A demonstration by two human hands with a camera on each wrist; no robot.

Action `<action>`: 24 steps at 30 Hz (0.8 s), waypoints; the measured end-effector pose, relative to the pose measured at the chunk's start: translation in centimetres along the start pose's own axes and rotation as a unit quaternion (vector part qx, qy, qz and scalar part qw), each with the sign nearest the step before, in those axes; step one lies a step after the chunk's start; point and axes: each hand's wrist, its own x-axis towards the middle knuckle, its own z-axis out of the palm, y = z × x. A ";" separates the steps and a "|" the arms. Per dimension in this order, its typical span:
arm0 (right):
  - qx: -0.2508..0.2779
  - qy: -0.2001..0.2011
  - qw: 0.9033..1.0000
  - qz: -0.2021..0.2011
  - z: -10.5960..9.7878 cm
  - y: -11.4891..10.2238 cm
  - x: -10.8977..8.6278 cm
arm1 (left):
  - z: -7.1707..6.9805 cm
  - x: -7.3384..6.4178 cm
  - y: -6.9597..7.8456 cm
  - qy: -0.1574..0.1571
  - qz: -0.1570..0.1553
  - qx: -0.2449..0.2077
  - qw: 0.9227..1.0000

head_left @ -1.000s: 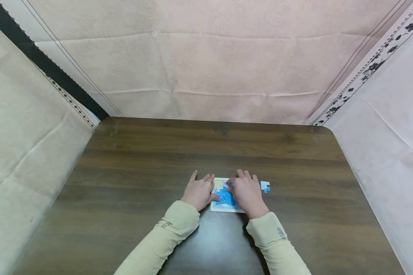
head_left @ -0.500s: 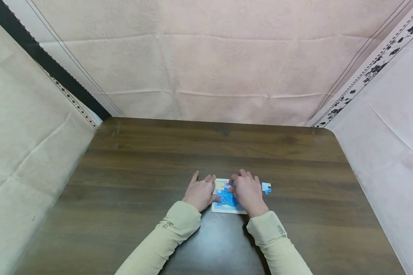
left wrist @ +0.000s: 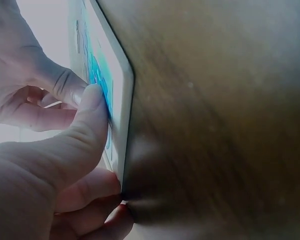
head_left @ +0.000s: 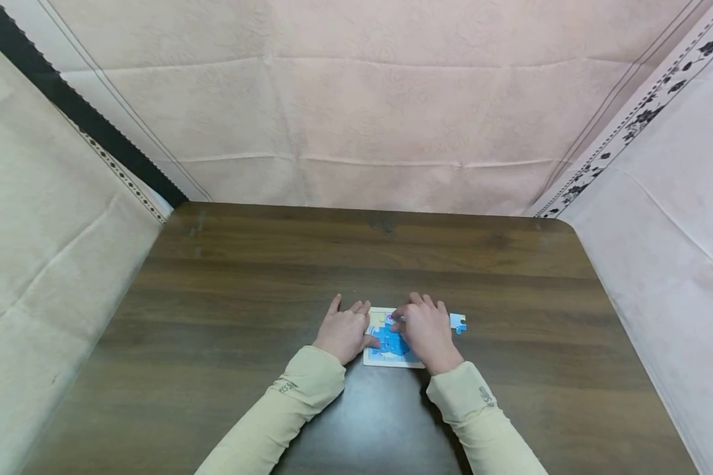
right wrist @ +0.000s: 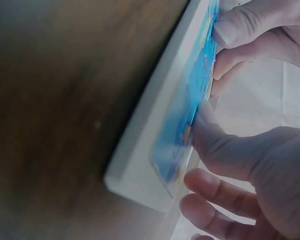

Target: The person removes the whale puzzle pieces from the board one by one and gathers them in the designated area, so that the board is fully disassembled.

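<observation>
A framed jigsaw puzzle (head_left: 392, 359) with a blue picture lies on the table between both hands. At its left edge is the left hand (head_left: 341, 330), fingers spread and fairly straight. The left thumb (left wrist: 89, 102) rests on the picture, and a finger touches the pale rim. Over the puzzle's right part is the right hand (head_left: 426, 333), its thumb (right wrist: 210, 125) and index finger at the picture surface, the other fingers bent. Whether a piece is between them is hidden. A white-and-blue puzzle piece (head_left: 459, 322) shows just right of the right hand.
The brown wooden table (head_left: 243, 297) extends around the puzzle on all sides. Pale cloth (head_left: 356, 112) hangs beyond its far edge, with more cloth at the left and right. Both forearms wear light sleeves (head_left: 285, 402).
The whole head view shifts slightly between frames. Both hands, the puzzle and the piece at the right keep the same positions relative to each other.
</observation>
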 end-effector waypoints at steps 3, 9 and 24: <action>0.010 -0.007 1.000 0.000 -0.2 -0.1 0.4 | -0.1 0.0 -0.1 -0.003 -0.005 0.003 1.000; 0.026 -0.021 0.999 0.008 -0.3 -0.2 1.1 | 0.0 0.0 0.0 0.005 -0.004 -0.003 1.000; 0.012 -0.036 0.999 -0.016 -0.8 0.1 0.7 | 0.0 -0.1 0.1 0.009 0.000 -0.006 1.000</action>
